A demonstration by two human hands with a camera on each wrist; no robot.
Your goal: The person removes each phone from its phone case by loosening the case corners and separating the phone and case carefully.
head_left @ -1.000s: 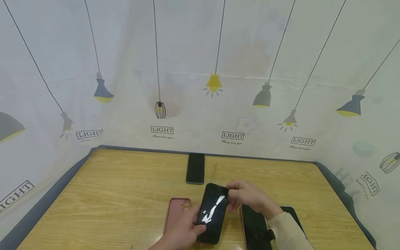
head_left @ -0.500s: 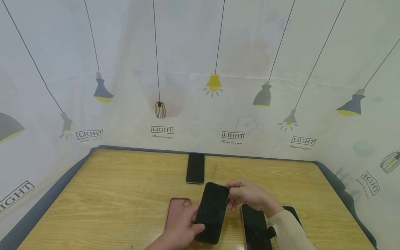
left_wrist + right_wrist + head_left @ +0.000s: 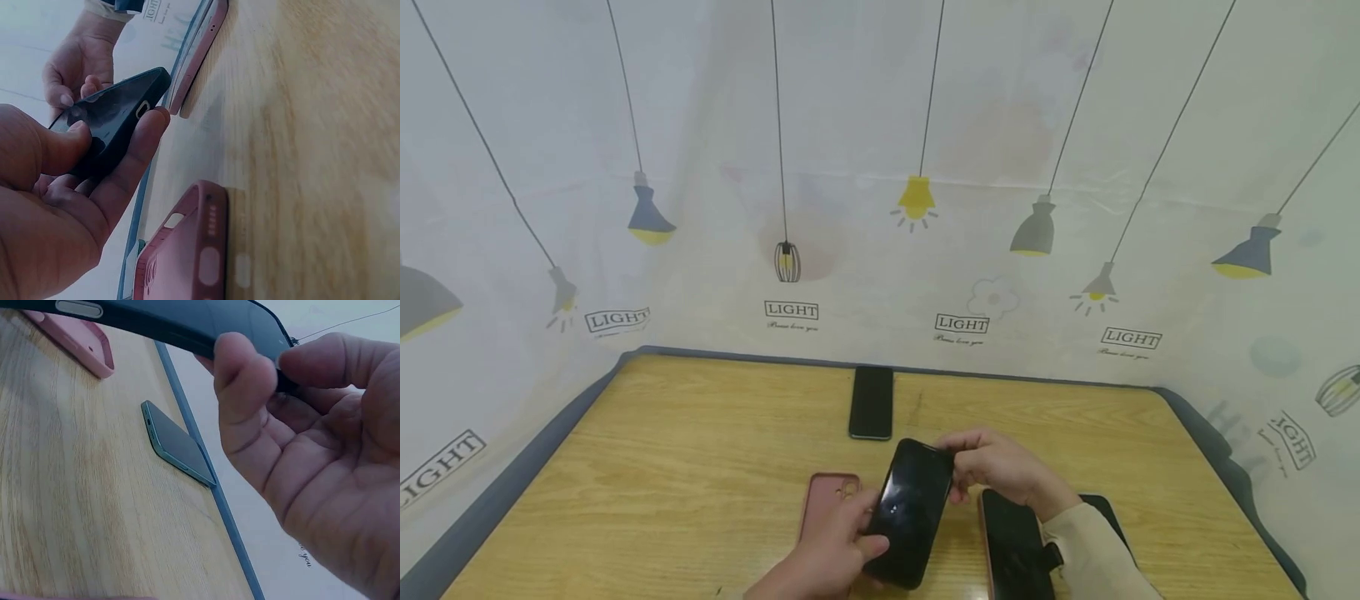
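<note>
A black smartphone in a dark case (image 3: pixel 910 512) is held tilted above the table between both hands. My left hand (image 3: pixel 831 546) grips its lower left part, thumb on the screen and fingers underneath, as the left wrist view shows. At the upper right corner my right hand (image 3: pixel 1000 468) pinches the phone between thumb and fingers; the right wrist view shows this pinch (image 3: pixel 312 437) up close. Partly behind my left hand lies an empty pink phone case (image 3: pixel 826 498), its camera cutout toward the far side.
Another dark phone (image 3: pixel 871 402) lies at the table's back edge. Under my right forearm are a phone with a pink edge (image 3: pixel 1011 533) and a further dark device (image 3: pixel 1101 505), partly hidden by the sleeve. A printed curtain (image 3: pixel 865 167) surrounds the wooden table (image 3: pixel 685 467).
Both hands keep their hold on the phone. It has tilted slightly, so the bright reflection on its screen has shrunk to a faint glow. The other things have stayed in place.
</note>
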